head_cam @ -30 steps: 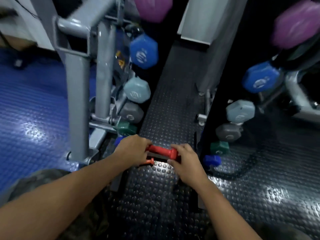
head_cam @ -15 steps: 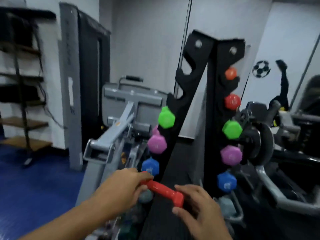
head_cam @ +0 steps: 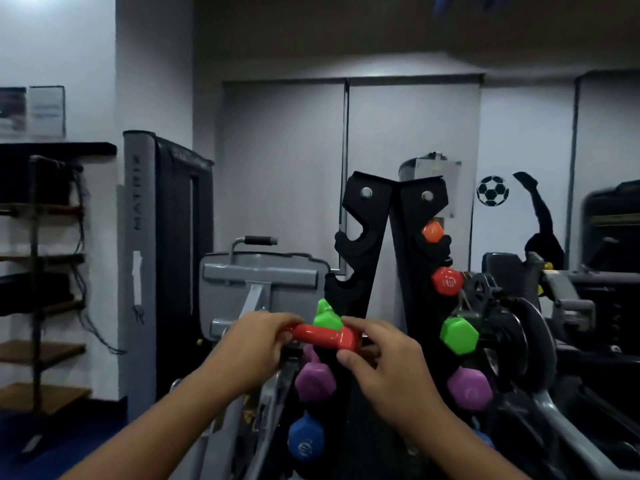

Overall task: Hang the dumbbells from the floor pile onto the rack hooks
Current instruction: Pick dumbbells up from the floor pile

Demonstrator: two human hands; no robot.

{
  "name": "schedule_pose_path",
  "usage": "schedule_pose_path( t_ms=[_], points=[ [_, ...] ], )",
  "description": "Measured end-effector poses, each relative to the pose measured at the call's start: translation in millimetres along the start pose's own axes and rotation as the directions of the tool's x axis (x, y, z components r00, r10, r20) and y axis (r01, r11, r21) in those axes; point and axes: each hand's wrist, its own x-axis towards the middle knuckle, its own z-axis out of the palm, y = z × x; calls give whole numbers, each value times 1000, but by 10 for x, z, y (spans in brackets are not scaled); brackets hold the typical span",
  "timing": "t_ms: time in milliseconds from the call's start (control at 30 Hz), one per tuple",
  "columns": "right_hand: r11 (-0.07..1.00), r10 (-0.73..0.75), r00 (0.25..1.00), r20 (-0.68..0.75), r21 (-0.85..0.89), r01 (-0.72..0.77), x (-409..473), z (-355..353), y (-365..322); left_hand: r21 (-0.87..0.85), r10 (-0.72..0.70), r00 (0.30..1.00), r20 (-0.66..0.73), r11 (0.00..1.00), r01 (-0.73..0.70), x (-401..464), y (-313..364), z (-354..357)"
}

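I hold a red dumbbell point(head_cam: 323, 337) level at chest height, my left hand point(head_cam: 256, 344) shut on its left end and my right hand point(head_cam: 384, 358) on its right end. It is in front of the black rack point(head_cam: 363, 237), just below two bare hooks point(head_cam: 349, 244) on the rack's left upright. Behind it hang a green dumbbell point(head_cam: 325, 318), a purple one point(head_cam: 315, 381) and a blue one point(head_cam: 306, 441). The right upright carries orange point(head_cam: 433, 232), red point(head_cam: 447, 280), green point(head_cam: 459, 335) and purple point(head_cam: 469, 389) heads.
A grey weight machine point(head_cam: 263, 275) stands left of the rack, with a tall grey and black unit point(head_cam: 162, 258) beyond it. Dark wooden shelves point(head_cam: 41, 258) fill the far left. More black gym equipment point(head_cam: 519, 327) crowds the right side. The floor is blue at the lower left.
The view has swung up from the floor to the rack. Both hands lifted the red dumbbell from the black mat to the level of the rack's green dumbbell.
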Motion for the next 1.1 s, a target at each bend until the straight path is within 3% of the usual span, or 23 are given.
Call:
schedule_pose_path(
  t_ms=[200, 300, 467, 667, 900, 1000, 1100],
  points=[
    [1000, 12, 1000, 12, 13, -12, 381, -65, -64, -236, -165, 982, -89, 962, 140, 499, 34, 90],
    [1000, 22, 999, -41, 18, -21, 592, 9, -29, -418, -328, 934, -146, 876, 242, 769, 100, 110],
    [1000, 7, 998, -69, -21, -8, 828, 168, 73, -591, -438, 875, -207, 769, 245, 1295, 148, 189],
    [997, 3, 993, -115, -70, -11, 988, 253, 272, -670, -468, 866, -175, 701, 244, 1717, 354, 430],
    [995, -15, 988, -153, -101, -1, 1119, 330, 375, -661, -382, 923, 52, 680, 318, 1887, 369, 529],
    [995, -16, 987, -159, -104, -1, 1112, 315, 412, -652, -287, 952, 103, 703, 282, 1828, 312, 498],
    [992, -14, 990, -139, -123, -3, 1109, 289, 380, -570, -196, 976, 95, 793, 215, 1722, 257, 447]
  ],
)
